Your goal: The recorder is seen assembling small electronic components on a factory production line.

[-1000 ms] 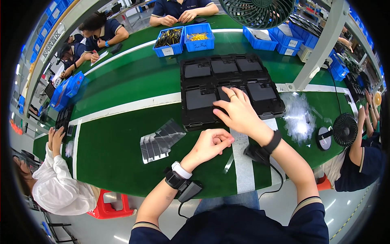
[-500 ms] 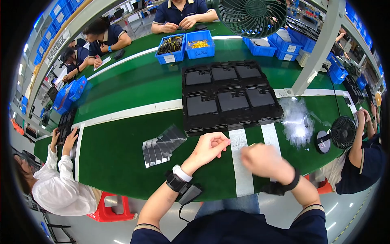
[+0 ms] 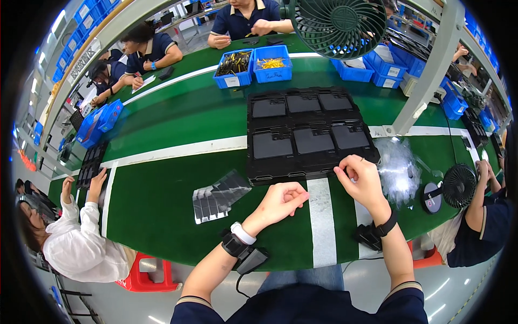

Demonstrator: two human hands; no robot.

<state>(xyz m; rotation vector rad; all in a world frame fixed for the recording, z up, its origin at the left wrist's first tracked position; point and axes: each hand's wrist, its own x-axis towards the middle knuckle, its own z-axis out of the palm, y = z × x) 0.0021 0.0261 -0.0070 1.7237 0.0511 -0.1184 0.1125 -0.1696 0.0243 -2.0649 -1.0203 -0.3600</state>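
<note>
In front of me lies a black plastic tray [image 3: 306, 176] with two rows of dark flat rectangular pieces [image 3: 313, 142] in its pockets. My left hand [image 3: 280, 203] hovers just below the tray's near edge, thumb pressed against curled fingers; whatever they may hold is too small to make out. By the tray's near right corner is my right hand [image 3: 360, 179], its fingers curled in toward the thumb, and I cannot make out anything between them. Left of my left hand, a fanned pile of clear film strips [image 3: 220, 197] rests on the green table.
A heap of crumpled clear film [image 3: 399, 171] and a small black fan [image 3: 458, 186] are on the right. Blue bins [image 3: 272, 63] stand behind the tray, below a larger fan [image 3: 341, 24]. A metal post [image 3: 426, 70] rises at right. Co-workers sit around the table [image 3: 145, 216].
My right hand has moved up and away from my left hand, to the tray's near right corner. The left hand stays nearly where it was. The whole view has shifted slightly.
</note>
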